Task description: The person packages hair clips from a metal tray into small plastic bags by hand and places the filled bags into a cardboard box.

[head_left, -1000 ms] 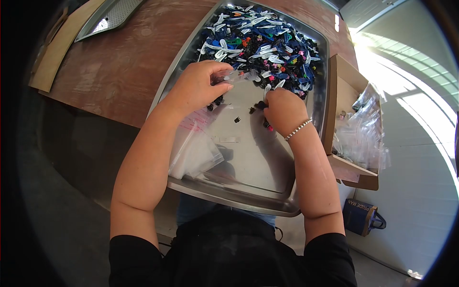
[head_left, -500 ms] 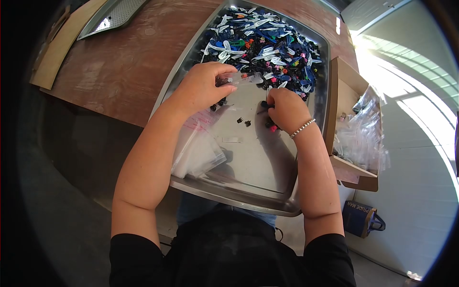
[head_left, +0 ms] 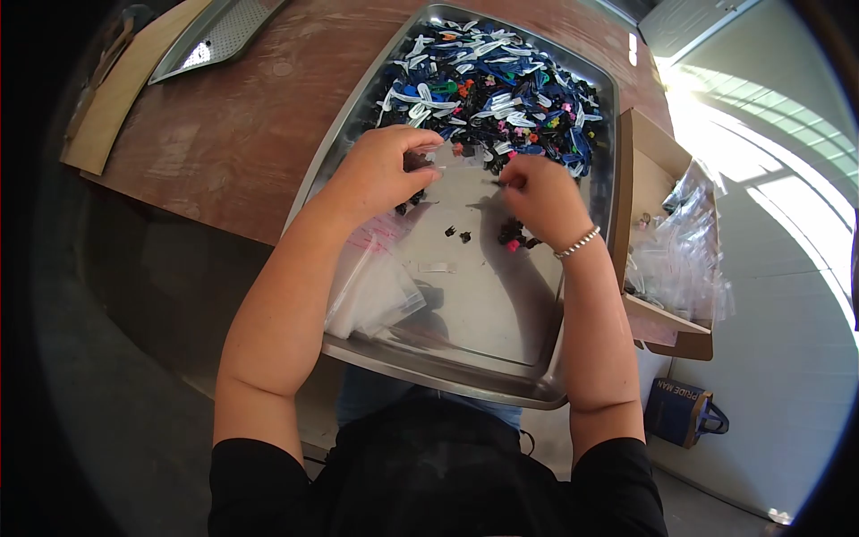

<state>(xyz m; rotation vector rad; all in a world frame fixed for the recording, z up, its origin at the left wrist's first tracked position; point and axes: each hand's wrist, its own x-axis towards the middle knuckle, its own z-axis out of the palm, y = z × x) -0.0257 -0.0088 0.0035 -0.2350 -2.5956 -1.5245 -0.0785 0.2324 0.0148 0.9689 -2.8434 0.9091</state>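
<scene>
Surrounding hands | clips ahead | bags beside left forearm | box right

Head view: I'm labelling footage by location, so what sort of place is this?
Probably a small packing workspace: a metal tray heaped with hair clips, clear plastic bags in its near left part, and an open cardboard box holding more plastic packaging.

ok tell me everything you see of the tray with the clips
The metal tray is shiny, silvery and rectangular, with a raised rim and rounded corners. It lies open side up on the wooden table, its near end seemingly past the table's edge. Hair clips heap its far half; clear plastic bags lie at its near left.
</scene>
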